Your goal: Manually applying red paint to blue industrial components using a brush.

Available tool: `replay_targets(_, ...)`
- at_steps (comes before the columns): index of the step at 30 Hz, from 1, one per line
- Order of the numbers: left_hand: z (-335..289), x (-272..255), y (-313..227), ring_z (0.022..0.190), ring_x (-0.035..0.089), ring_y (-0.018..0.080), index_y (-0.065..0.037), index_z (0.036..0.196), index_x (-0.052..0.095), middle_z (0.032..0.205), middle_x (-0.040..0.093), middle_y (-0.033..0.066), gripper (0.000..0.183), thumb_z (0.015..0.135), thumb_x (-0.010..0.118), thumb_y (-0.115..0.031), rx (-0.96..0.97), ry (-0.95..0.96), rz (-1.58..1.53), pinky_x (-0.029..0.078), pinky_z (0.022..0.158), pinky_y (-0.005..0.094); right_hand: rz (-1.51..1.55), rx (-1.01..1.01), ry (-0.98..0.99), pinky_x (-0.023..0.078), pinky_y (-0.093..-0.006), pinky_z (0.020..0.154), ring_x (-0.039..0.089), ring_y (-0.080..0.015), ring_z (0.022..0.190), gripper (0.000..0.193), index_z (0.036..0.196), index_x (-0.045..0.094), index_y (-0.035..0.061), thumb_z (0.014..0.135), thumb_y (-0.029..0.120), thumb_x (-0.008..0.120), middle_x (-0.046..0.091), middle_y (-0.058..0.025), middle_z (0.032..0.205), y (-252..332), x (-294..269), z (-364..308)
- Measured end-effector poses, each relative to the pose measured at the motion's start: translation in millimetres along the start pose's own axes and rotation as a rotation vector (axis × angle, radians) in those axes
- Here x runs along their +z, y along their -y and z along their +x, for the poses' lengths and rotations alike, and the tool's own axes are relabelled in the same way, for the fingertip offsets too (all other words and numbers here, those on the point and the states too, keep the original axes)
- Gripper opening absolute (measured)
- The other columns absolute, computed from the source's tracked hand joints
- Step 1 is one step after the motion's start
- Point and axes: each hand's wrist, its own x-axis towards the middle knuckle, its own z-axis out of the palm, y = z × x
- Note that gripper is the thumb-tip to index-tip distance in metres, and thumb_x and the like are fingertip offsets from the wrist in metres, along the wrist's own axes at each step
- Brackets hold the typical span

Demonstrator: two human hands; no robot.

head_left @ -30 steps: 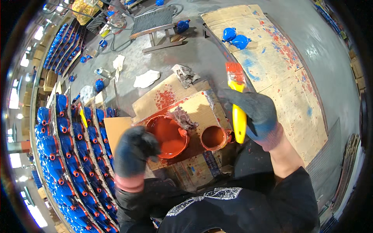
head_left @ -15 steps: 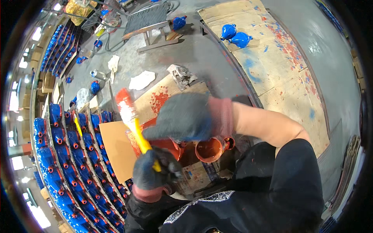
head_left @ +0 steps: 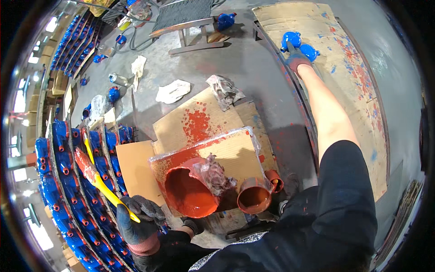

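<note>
In my gloved left hand (head_left: 141, 220) is a paintbrush (head_left: 106, 191) with a yellow handle and red-coated bristles, pointing up and left. My gloved right hand (head_left: 297, 59) stretches to the far right, its fingers extended against a rounded blue painted part (head_left: 291, 40). A second blue part (head_left: 310, 52) lies right beside it on the cardboard-covered bench (head_left: 337, 99). In front of me a large red-coated paint bucket (head_left: 174, 186) stands on paint-spattered cardboard (head_left: 226, 152), with a crumpled rag (head_left: 212, 174) over its rim. To its right is a smaller pot (head_left: 254, 198) holding reddish-brown liquid.
Racks of blue parts with red-painted openings (head_left: 72, 195) fill the left side, with another yellow-handled brush (head_left: 89, 152) among them. A small red container (head_left: 274, 180) sits by the pot. White rags (head_left: 173, 91) and a metal can (head_left: 118, 80) lie on the floor; a low stool (head_left: 183, 22) stands beyond.
My right hand has gone from above the bucket to the blue parts on the bench. My left hand has moved left and down with the paintbrush, uncovering the bucket.
</note>
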Motion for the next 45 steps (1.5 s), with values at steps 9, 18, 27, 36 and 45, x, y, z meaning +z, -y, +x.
replay_targets(9, 8.4, -11.8, 1.1, 0.048, 0.053, 0.0269, -0.006, 0.082, 0.051, 0.063, 0.054, 0.0145, 0.034, 0.097, 0.045, -0.036, -0.013, -0.108, 0.028, 0.046, 0.044, 0.038, -0.146, 0.115, 0.13, 0.042, -0.0478, 0.1, 0.045, -0.0343, 0.128, 0.055, 0.135, 0.046, 0.023, 0.083, 0.012, 0.056, 0.042, -0.0137, 0.142, 25.9, 19.3, 31.9)
replay_targets(18, 1.8, -10.9, -6.9, 0.053, 0.056, 0.0282, -0.005, 0.086, 0.051, 0.067, 0.056, 0.0148, 0.036, 0.098, 0.042, -0.038, -0.04, -0.061, -0.006, 0.046, 0.045, 0.037, 0.01, -0.067, -0.043, 0.043, -0.041, 0.096, 0.054, -0.0328, 0.117, 0.032, 0.119, 0.061, 0.0222, 0.091, 0.031, 0.046, 0.056, -0.0144, 0.129, -21.6, -15.2, 10.7)
replay_targets(27, -21.9, -13.5, 9.4, 0.06, 0.057, 0.0287, -0.005, 0.09, 0.051, 0.073, 0.055, 0.0148, 0.034, 0.099, 0.04, -0.036, -0.072, 0.053, -0.105, 0.048, 0.05, 0.0354, 0.606, -0.332, -0.046, 0.045, -0.0244, 0.068, 0.054, -0.0098, 0.079, 0.023, 0.113, 0.064, 0.0146, 0.092, 0.019, 0.055, 0.061, 0.0016, 0.096, -69.2, -74.2, -85.3)
replay_targets(36, -68.8, -12.6, 10.6, 0.066, 0.056, 0.0277, -0.004, 0.092, 0.051, 0.078, 0.054, 0.0138, 0.033, 0.1, 0.039, -0.035, 0.038, 0.186, -0.136, 0.048, 0.056, 0.0365, 0.946, 0.078, -0.013, 0.04, -0.02, 0.06, 0.05, -0.0056, 0.076, 0.026, 0.115, 0.063, 0.0176, 0.092, 0.027, 0.056, 0.056, 0.0041, 0.087, -51.9, -93.8, -229.3)
replay_targets(45, -101.9, -20.1, 6.9, 0.065, 0.052, 0.0245, -0.004, 0.092, 0.05, 0.078, 0.05, 0.0117, 0.031, 0.1, 0.039, -0.032, 0.066, 0.239, -0.011, 0.044, 0.058, 0.0372, 0.429, 0.251, -0.236, 0.049, -0.0345, 0.079, 0.061, -0.0189, 0.083, 0.027, 0.108, 0.063, 0.0056, 0.089, 0.022, 0.054, 0.066, -0.0084, 0.095, -193.1, -56.5, -385.5)
